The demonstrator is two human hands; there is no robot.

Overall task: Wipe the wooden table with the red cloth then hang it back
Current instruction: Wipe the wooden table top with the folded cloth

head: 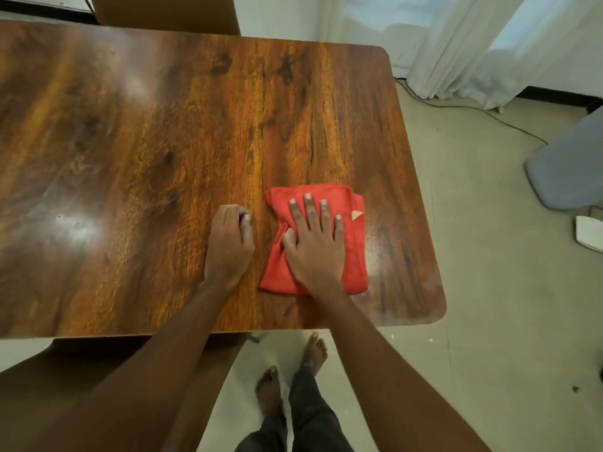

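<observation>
1. Right hand (315, 246): fingers straight and spread, palm pressed flat on the folded red cloth (354, 256).
2. Left hand (230, 243): fingers curled under, gripping nothing, resting on the wooden table (130, 158) just left of the cloth.
3. The cloth lies near the table's near right corner; a white curtain (473, 44) and a floor cable (483, 112) lie beyond.

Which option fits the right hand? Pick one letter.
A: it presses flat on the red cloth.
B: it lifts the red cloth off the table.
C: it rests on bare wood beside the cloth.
A: the right hand lies with straight fingers spread on the red cloth, which lies flat on the wooden table.
</observation>
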